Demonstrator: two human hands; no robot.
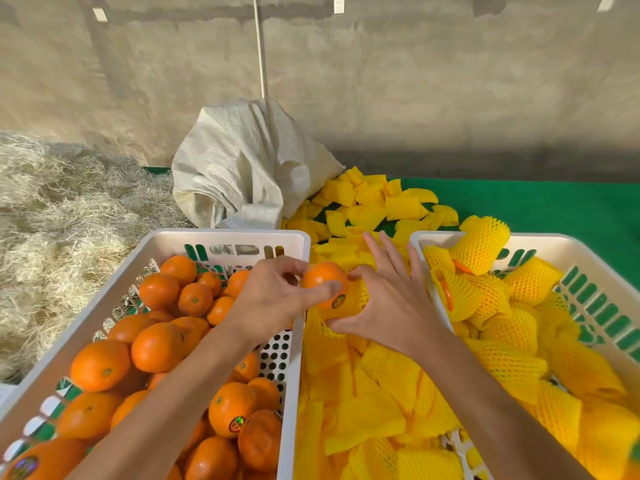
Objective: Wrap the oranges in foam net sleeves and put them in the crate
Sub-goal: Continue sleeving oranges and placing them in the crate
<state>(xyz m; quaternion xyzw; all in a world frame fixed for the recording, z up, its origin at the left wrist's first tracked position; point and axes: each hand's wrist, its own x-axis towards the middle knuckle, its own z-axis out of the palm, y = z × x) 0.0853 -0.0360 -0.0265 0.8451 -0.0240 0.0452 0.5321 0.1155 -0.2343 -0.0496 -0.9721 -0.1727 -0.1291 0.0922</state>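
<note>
Orange [323, 282] sat pinched in my left hand [277, 299], pointing rightward into the sleeve [356, 299] my right hand [388, 303] gripped, between crates

The right hand [388, 306] hides most of the sleeve [358, 299] it holds.

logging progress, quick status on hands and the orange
Left hand grips the orange; right hand holds the foam sleeve at its side. Orange only partly in the sleeve. Nothing blocking the right crate.
</note>
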